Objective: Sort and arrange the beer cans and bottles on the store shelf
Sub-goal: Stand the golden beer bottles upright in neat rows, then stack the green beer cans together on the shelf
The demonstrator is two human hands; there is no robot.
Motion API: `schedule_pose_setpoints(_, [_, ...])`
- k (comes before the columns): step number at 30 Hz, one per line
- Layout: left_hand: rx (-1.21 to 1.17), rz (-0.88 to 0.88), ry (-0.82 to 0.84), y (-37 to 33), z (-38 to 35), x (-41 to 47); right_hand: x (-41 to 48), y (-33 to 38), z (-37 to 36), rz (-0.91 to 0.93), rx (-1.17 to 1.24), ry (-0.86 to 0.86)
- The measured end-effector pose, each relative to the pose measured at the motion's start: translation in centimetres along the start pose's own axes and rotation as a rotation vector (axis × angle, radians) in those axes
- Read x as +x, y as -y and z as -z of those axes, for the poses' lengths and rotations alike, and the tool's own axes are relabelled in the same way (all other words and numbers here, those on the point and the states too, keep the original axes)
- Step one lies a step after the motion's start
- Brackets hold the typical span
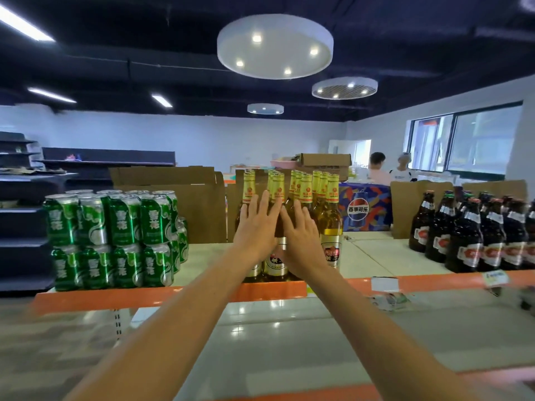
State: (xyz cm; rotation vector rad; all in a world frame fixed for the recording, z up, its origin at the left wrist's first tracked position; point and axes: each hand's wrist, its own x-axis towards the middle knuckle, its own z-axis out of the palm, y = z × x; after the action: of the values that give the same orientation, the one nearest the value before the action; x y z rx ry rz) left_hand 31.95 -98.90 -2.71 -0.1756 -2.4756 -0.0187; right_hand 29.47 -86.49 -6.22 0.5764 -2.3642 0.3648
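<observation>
Pressing flat against a cluster of gold-foiled beer bottles at the centre of the frame, both hands are spread wide with fingers extended – neither grips anything. The left hand lies over the bottles on the left of the cluster, the right hand just beside it, their fingertips nearly meeting in front of one bottle's shoulder. The bottles stand upright in tight rows on the pale shelf, close to its orange front edge.

At the left of the frame, green beer cans sit stacked two high in a neat block on the same shelf, well apart from the bottles. At the right edge stands a group of dark brown bottles with red and white labels – also upright. Behind the goods, brown cardboard boxes line the back, with a colourful printed carton between them. A lower shelf level shows under the forearms.
</observation>
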Motion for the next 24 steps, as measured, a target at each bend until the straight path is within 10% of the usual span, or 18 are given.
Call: schedule_pose_setpoints(24, [0.110,0.079,-0.018,9.4,11.3,-4.5,2.5,9.3,4.5,0.090,-0.010,-0.025])
